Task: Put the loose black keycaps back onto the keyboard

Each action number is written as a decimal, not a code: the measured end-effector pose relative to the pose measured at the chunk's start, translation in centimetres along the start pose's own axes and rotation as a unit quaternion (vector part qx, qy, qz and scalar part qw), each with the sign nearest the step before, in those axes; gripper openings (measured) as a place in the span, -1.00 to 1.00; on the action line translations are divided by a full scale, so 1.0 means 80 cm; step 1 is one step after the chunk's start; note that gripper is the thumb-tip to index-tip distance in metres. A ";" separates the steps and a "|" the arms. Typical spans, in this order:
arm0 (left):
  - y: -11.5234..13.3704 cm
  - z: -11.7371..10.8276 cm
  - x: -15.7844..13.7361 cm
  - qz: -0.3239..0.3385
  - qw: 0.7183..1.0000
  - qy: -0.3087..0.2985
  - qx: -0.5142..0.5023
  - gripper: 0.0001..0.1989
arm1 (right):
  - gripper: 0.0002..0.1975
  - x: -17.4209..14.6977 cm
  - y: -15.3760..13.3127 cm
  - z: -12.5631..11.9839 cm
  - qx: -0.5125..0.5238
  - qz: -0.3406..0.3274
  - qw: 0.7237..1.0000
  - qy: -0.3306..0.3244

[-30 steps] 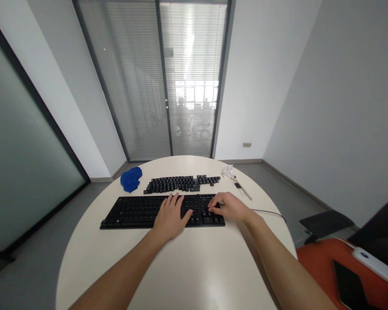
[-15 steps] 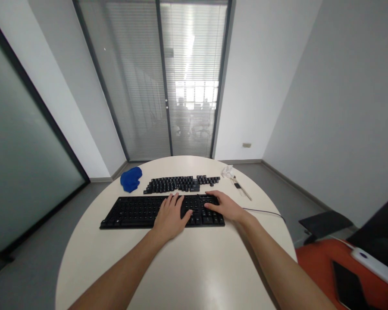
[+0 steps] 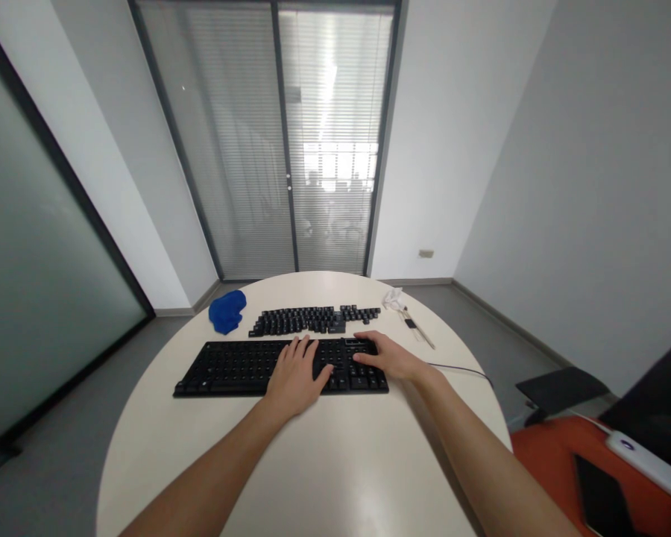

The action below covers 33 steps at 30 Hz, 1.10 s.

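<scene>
A black keyboard (image 3: pixel 229 368) lies across the round table; most of its left part shows bare key sockets, while keycaps sit on the number pad at its right end. My left hand (image 3: pixel 295 377) lies on the keyboard right of its middle, fingers stretched forward and thumb out to the side. Over the number pad is my right hand (image 3: pixel 390 356), with thumb and forefinger apart and its other fingers mostly hidden. I see nothing held in either hand. Just behind the keyboard, loose black keycaps (image 3: pixel 294 320) stand in rows.
A blue cloth (image 3: pixel 227 311) lies at the back left of the white table (image 3: pixel 335 455). At the back right are a crumpled white tissue (image 3: pixel 393 298) and a thin stick-like tool (image 3: pixel 422 332). A cable (image 3: pixel 458 366) runs off rightward. An orange chair (image 3: pixel 542 447) holds a phone (image 3: pixel 604 492) and power strip (image 3: pixel 649 466).
</scene>
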<state>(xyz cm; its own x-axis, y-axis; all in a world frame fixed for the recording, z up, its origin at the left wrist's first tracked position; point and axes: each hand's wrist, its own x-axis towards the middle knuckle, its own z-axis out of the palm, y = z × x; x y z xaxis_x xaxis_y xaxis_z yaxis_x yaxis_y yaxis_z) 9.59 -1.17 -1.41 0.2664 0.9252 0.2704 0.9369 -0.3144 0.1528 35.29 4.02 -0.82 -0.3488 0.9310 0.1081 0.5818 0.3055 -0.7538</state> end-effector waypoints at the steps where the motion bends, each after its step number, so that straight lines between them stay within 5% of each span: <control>1: 0.000 0.001 0.000 0.000 1.000 0.001 0.001 -0.34 | -0.40 0.001 0.000 0.000 -0.005 -0.002 1.000 -0.002; 16: -0.003 0.004 0.000 0.003 1.000 0.000 0.000 -0.36 | -0.50 0.003 0.018 0.006 -0.021 -0.079 0.994 0.069; 21: -0.002 0.001 0.000 0.002 1.000 -0.003 -0.002 -0.35 | -0.49 0.020 0.027 0.004 -0.086 -0.037 0.986 0.140; 33: 0.001 -0.003 0.000 0.000 1.000 -0.004 -0.007 -0.35 | -0.32 0.045 0.024 0.009 -0.213 0.050 0.971 0.094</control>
<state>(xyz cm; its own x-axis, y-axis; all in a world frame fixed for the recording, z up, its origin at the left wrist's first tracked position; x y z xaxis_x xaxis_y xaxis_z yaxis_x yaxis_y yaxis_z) 9.58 -1.25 -1.19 0.2675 0.9269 0.2632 0.9337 -0.3169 0.1669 34.64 7.78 -2.38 -0.1576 0.9680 0.1955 0.8715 0.2295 -0.4335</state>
